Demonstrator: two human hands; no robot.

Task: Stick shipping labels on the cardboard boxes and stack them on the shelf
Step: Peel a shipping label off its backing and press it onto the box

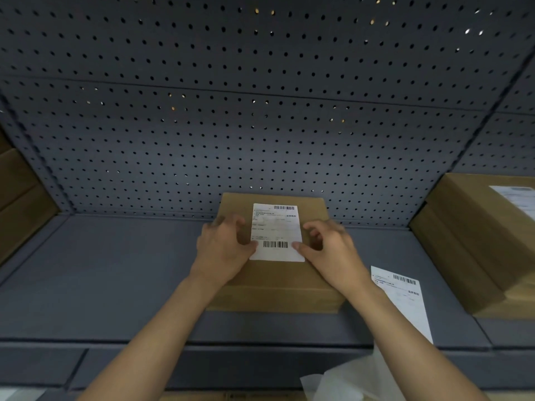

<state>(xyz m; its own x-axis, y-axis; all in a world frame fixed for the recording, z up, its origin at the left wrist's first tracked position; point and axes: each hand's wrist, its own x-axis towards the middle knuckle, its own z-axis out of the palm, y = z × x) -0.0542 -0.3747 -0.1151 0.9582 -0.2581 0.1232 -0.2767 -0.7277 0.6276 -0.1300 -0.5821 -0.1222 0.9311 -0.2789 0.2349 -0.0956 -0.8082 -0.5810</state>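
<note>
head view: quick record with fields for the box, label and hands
box: flat brown cardboard box on the grey metal shelf
label: white barcoded shipping label on the box top
left hand: thumb on label's lower left corner
right hand: thumb on label's lower right corner
spare: second white label sheet lying on shelf, right of box

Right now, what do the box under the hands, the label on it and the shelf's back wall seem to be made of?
Box: matte brown cardboard, by its dull faces and creased edges. Label: thin white paper with printed barcodes, probably adhesive-backed. Back wall: grey perforated sheet, likely painted metal; light shows through some holes.
</note>
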